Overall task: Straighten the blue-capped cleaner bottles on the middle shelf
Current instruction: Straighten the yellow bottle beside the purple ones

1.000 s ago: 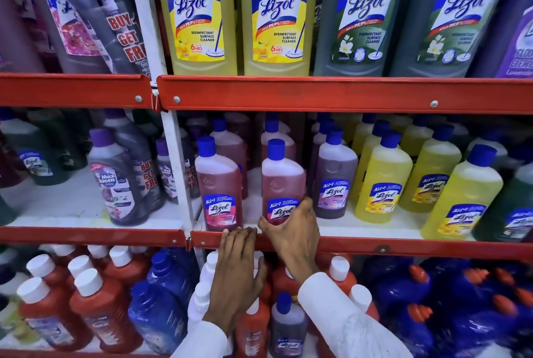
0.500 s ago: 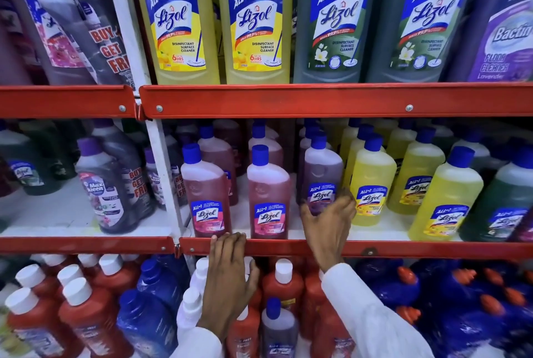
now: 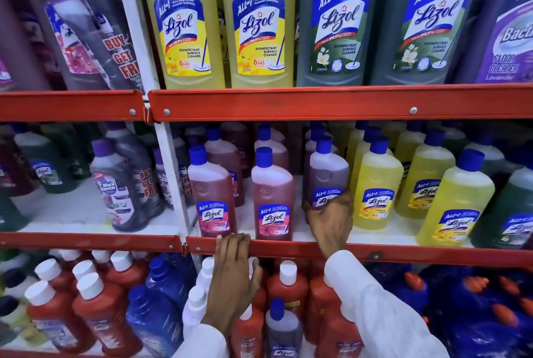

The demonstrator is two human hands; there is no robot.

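Observation:
Blue-capped cleaner bottles stand in rows on the middle shelf. Two pink ones stand upright at the front: one by the white post and one to its right. My right hand wraps the base of a purple bottle set a little further back, fingers over its label. Yellow bottles fill the rows to the right. My left hand rests on the red shelf rail below the pink bottles, fingertips hooked over its edge, holding no bottle.
Large yellow and green cleaner bottles fill the top shelf. A white upright post divides the shelf bays. Red white-capped bottles and blue bottles crowd the lower shelf. Dark green bottles stand at the far right.
My right hand left the second pink bottle, moved right and closed on the base of the purple bottle. My left hand stayed on the shelf rail. The camera shifted slightly.

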